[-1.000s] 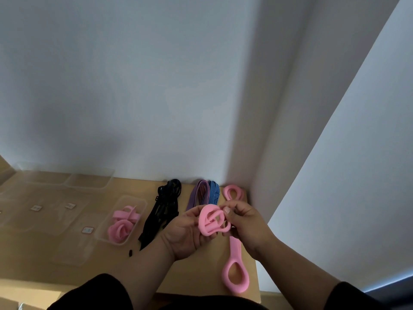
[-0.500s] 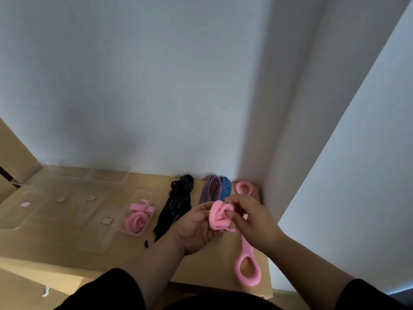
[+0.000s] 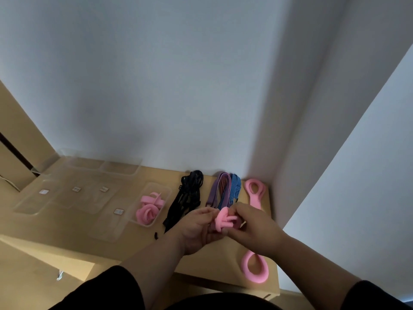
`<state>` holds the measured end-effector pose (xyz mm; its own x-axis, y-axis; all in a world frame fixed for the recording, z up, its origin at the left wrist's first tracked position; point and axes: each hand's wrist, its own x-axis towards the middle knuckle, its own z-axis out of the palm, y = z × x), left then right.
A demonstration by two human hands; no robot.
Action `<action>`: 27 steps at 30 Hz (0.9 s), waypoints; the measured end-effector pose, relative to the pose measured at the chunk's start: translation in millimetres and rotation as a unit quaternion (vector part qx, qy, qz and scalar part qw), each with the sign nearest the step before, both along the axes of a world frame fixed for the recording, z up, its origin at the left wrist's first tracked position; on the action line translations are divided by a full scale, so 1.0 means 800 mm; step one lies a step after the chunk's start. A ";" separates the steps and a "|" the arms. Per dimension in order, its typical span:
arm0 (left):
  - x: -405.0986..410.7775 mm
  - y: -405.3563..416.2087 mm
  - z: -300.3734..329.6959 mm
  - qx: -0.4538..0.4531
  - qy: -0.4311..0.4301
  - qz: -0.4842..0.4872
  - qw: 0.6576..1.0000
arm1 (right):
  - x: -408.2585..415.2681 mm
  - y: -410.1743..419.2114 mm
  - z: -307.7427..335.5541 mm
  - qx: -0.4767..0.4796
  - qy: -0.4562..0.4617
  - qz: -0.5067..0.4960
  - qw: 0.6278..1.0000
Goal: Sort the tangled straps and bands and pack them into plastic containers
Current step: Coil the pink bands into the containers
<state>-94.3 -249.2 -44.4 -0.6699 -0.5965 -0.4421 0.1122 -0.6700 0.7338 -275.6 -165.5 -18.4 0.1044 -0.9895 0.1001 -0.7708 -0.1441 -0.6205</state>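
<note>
Four pink bands, one black strap bundle, two striped bands.

Pink bands matt, foam-like; containers clear glossy plastic; striped straps woven cloth; desk smooth wood-look.

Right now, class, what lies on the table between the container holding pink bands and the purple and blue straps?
In the head view, a black strap bundle lies between the container and the purple and blue straps.

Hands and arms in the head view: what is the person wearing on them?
Both the left hand and the right hand are bare, with no gloves, rings or watch visible. The forearms are uncovered; black sleeves are pushed up near the elbows.
</note>
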 end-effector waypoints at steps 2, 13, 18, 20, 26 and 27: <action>0.005 -0.001 -0.002 -0.028 -0.016 -0.014 0.999 | 0.003 -0.002 -0.004 0.009 -0.003 0.004 1.000; 0.043 0.002 0.003 -0.249 -0.058 0.003 0.967 | 0.046 -0.024 -0.010 0.004 0.039 -0.017 0.999; 0.076 -0.001 0.006 -0.228 -0.070 0.037 0.970 | 0.074 -0.041 -0.016 -0.004 0.038 -0.003 0.999; 0.094 -0.005 0.003 -0.215 -0.075 0.042 0.973 | 0.087 -0.049 -0.020 -0.003 0.022 0.005 1.000; 0.151 -0.022 -0.004 -0.218 -0.105 0.039 0.969 | 0.131 -0.071 -0.027 0.040 0.005 0.021 0.999; 0.161 -0.026 -0.006 -0.215 -0.111 0.036 0.970 | 0.138 -0.076 -0.027 0.053 0.005 0.026 0.998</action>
